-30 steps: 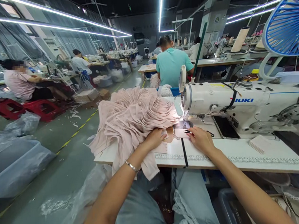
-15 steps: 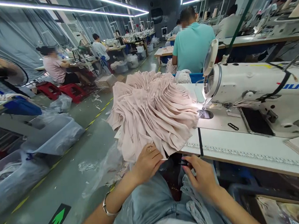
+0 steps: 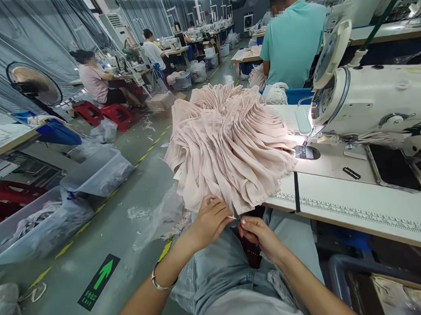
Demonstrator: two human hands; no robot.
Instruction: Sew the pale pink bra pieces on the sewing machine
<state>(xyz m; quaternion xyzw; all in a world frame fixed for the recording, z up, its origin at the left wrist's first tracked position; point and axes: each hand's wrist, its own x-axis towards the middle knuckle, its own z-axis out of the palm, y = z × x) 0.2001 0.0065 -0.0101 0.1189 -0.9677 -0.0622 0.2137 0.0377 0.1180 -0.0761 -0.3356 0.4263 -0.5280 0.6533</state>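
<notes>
A large bundle of pale pink fabric pieces, gathered in many folds, lies over the table's left end and hangs toward my lap. My left hand is closed at its lower edge, pinching a small pale corner of the fabric between thumb and fingers. Close beside it, my right hand is closed around what look like small dark thread snips, mostly hidden by the fingers. Their tip is at the pinched corner; whether it touches is unclear. To the right, the white sewing machine has its needle area lit beside the fabric.
A black blade-shaped piece and a phone lie on the machine bed. A ruler strip runs along the table's front. Plastic bins stand left across the aisle. A co-worker in a teal shirt sits ahead.
My right hand has moved left, bringing the dark snips from beside the table edge to the corner in my left hand. The whole view has shifted; the left hand keeps its pinch.
</notes>
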